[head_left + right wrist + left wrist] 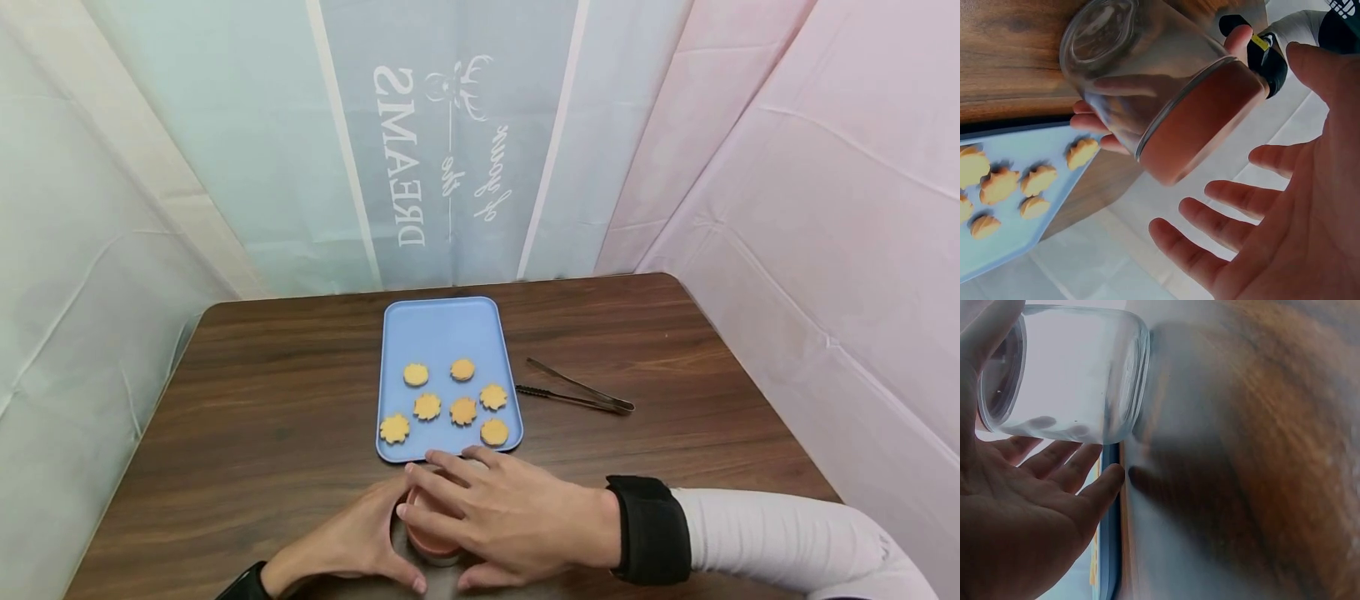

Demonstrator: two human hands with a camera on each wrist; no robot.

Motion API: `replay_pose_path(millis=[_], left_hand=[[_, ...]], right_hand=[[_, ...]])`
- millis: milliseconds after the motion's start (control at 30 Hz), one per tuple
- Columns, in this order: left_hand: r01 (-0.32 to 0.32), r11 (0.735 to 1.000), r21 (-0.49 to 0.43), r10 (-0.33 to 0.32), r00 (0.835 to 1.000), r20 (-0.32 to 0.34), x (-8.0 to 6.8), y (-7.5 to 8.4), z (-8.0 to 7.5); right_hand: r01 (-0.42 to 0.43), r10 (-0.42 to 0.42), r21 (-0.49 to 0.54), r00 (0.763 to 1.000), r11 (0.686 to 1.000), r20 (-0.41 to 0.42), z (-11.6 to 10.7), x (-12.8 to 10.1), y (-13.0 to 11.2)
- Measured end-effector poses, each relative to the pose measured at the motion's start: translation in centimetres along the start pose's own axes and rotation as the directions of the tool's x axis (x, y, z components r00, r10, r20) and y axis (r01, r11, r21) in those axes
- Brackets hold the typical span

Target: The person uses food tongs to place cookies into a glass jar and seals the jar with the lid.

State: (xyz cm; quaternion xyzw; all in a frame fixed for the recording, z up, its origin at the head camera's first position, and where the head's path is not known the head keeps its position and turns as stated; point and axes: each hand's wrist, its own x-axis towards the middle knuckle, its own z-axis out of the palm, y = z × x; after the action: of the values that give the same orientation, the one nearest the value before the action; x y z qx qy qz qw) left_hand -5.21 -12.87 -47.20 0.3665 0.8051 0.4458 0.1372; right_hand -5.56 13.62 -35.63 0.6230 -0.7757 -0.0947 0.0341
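A clear glass jar (433,542) with a reddish-brown lid (1204,125) stands on the dark wooden table (262,417) near its front edge. My left hand (352,542) holds the jar's side, with the fingers behind the glass and the thumb on the near side; the left wrist view shows the jar (1066,369) empty against that palm. My right hand (495,517) hovers over the lid with its fingers spread. In the right wrist view a gap shows between that palm (1272,212) and the lid.
Just beyond the jar lies a blue tray (438,329) with several flower-shaped orange cookies (462,410). Metal tongs (577,393) lie on the table right of the tray. Fabric sheets wall in the table at the back and both sides.
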Motion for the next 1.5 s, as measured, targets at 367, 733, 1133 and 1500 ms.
replay_pose_path(millis=[367, 733, 1133, 1500], left_hand=[[-0.013, 0.997, -0.075, 0.017, 0.999, 0.049, 0.7, -0.3, 0.4], [-0.047, 0.992, -0.117, 0.059, 0.993, 0.102, 1.6, -0.2, 0.5], [-0.078, 0.986, -0.146, 0.098, 0.986, 0.133, 2.3, -0.4, 0.5], [-0.038, 0.971, -0.238, 0.066, 0.992, 0.111, 2.4, -0.4, 0.6]], right_hand=[[0.042, -0.040, -0.047, 0.998, 0.998, 0.037, 0.1, 0.2, -0.4], [0.064, -0.062, -0.125, 0.998, 0.990, 0.014, 0.4, 0.5, -0.5], [0.072, -0.071, -0.100, 0.997, 0.992, 0.009, 0.6, 1.3, -0.2], [0.068, -0.069, 0.038, 0.997, 0.997, 0.023, 0.1, 1.7, 0.5]])
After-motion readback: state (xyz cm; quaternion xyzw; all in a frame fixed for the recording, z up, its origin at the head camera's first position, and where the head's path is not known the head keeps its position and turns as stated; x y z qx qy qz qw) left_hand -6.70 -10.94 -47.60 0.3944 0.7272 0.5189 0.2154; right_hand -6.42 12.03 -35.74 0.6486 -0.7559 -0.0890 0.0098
